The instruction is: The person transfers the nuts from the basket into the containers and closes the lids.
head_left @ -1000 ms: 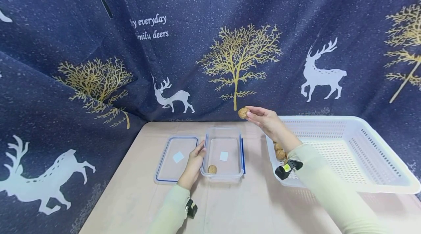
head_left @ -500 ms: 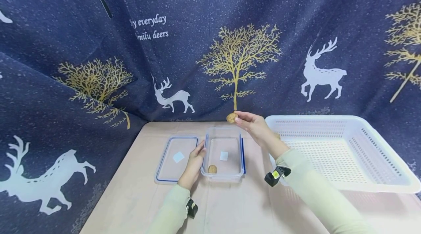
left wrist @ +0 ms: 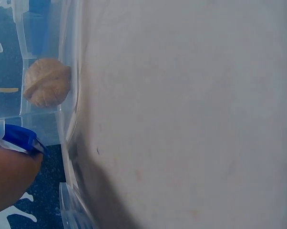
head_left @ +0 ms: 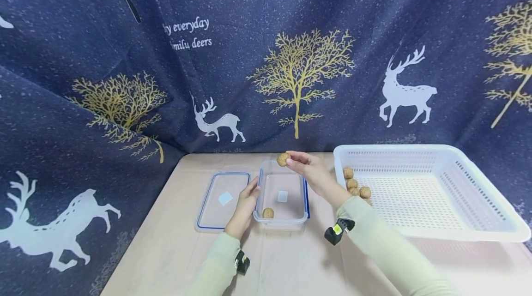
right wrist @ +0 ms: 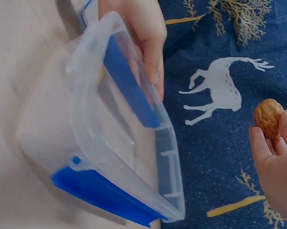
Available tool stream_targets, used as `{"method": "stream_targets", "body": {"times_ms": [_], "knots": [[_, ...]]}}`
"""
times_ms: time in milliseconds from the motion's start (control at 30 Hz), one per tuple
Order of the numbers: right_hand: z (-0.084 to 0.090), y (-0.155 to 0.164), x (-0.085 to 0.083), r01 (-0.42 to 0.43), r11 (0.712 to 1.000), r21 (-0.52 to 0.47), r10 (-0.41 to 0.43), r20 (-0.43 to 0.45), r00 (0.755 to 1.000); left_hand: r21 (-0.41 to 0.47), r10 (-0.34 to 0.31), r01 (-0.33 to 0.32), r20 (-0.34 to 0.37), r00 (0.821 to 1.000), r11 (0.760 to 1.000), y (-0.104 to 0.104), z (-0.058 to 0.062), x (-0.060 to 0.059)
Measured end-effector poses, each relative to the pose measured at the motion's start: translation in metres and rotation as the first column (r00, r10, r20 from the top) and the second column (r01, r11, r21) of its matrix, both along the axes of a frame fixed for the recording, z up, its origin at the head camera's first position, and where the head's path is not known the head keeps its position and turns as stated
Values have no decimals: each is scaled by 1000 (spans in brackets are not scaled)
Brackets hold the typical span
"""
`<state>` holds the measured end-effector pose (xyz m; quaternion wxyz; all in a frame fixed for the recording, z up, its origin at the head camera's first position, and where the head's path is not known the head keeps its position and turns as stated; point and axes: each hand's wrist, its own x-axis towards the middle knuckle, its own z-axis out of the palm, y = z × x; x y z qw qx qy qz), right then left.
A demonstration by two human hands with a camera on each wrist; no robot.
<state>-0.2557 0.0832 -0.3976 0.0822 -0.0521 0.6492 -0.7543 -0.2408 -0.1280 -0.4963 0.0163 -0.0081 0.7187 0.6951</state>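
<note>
My left hand (head_left: 245, 206) rests against the left wall of the clear rectangular plastic box with blue clips (head_left: 282, 221), fingers laid along it, steadying; no shift there. One round tan walnut (head_left: 268, 213) lies on the box floor near the front. My right hand (head_left: 309, 171) has carried a second wrinkled brown walnut (head_left: 283, 159) leftward and lower, from beside the white perforated plastic basket (head_left: 436, 231) to above the box's far rim. Fingertips pinch it, not yet let go. More walnuts (head_left: 356, 184) show in the basket's near-left corner. Flat clear lid with blue edge (head_left: 222, 199) lies left of the box.
</note>
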Motion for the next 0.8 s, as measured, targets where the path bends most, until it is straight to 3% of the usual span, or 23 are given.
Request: {"method": "stream_targets", "body": {"times_ms": [300, 600, 800], "knots": [[-27, -22, 7, 39, 999, 9, -40, 60, 997, -6, 9, -9, -5, 1000, 1000, 0, -2, -2], [-51, -40, 9, 15, 997, -76, -9, 80, 997, 0, -3, 3, -9, 1000, 1000, 0, -3, -3], [-61, -45, 10, 7, 997, -79, 2, 114, 993, 11, -24, 24, -11, 1000, 1000, 0, 15, 6]]}}
